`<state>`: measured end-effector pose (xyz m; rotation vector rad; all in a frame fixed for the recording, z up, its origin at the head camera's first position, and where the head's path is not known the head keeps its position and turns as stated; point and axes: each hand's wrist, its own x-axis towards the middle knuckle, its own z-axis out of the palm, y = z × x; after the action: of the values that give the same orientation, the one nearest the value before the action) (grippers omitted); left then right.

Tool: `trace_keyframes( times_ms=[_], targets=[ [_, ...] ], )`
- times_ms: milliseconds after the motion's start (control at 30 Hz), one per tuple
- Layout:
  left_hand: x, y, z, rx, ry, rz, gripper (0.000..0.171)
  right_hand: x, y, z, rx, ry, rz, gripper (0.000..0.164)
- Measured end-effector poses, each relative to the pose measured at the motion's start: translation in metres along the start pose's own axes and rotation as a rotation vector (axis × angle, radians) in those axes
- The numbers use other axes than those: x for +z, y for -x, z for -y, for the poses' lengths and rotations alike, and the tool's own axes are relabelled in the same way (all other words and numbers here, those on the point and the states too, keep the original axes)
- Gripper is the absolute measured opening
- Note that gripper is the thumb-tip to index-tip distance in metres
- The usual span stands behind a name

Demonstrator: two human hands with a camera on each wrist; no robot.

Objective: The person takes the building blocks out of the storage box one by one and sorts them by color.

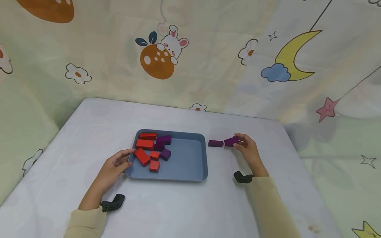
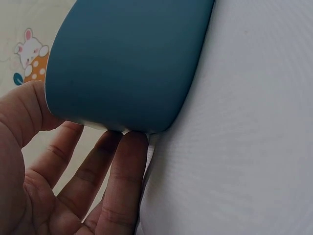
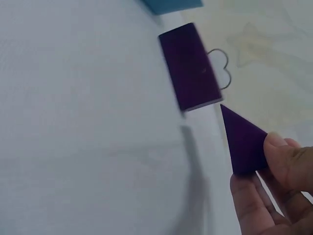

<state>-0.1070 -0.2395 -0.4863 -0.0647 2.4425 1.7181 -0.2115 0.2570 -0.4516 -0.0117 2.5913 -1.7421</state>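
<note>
At the left end of a blue-grey tray (image 1: 187,158), my left hand (image 1: 113,168) holds the rim. In the left wrist view the thumb (image 2: 29,110) is at the tray's upper edge, and the other fingertips touch its outer wall. My right hand (image 1: 248,150) pinches a purple triangular block (image 3: 242,142) between thumb and fingers, right of the tray. Its pointed end faces a purple rectangular block (image 1: 215,143) on the table, with a narrow gap between them. Red blocks (image 1: 145,144) and purple blocks (image 1: 165,154) lie in the tray's left half.
The tray and the loose block lie on a white-covered table (image 1: 184,205). A patterned cloth (image 1: 208,66) hangs behind the table and along its sides. Each wrist carries a black strap-on device (image 1: 113,203).
</note>
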Motion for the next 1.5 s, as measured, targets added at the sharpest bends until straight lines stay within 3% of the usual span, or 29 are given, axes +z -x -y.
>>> trace_keyframes(
  times_ms=[233, 367, 533, 633, 767, 1067, 1333, 1500],
  targets=[
    [0.000, 0.002, 0.004, -0.024, -0.015, -0.008, 0.052, 0.007, -0.002, -0.017, 0.042, 0.060, 0.021, 0.048],
    [0.002, 0.003, 0.004, -0.034, -0.005, -0.009, 0.052, 0.005, -0.002, -0.018, 0.063, 0.081, 0.032, 0.057],
    [0.001, 0.004, 0.003, -0.009, 0.002, -0.006, 0.051, 0.005, 0.004, -0.004, 0.094, 0.097, -0.002, 0.077],
    [-0.001, 0.004, 0.003, 0.007, 0.005, -0.002, 0.051, 0.013, 0.011, 0.010, 0.062, 0.122, -0.053, 0.075],
    [-0.002, 0.002, 0.003, 0.007, 0.005, -0.001, 0.052, 0.036, 0.022, 0.029, -0.023, 0.052, -0.078, 0.069],
    [-0.003, -0.003, 0.001, 0.023, 0.011, -0.007, 0.052, 0.102, 0.036, 0.056, -0.141, -0.138, 0.007, 0.059],
    [-0.003, -0.003, 0.000, 0.006, 0.028, -0.005, 0.052, 0.153, 0.042, 0.068, -0.146, -0.202, 0.152, 0.052],
    [-0.003, -0.003, 0.001, 0.017, 0.039, -0.006, 0.052, 0.181, 0.044, 0.069, -0.129, -0.203, 0.195, 0.051]
  ],
)
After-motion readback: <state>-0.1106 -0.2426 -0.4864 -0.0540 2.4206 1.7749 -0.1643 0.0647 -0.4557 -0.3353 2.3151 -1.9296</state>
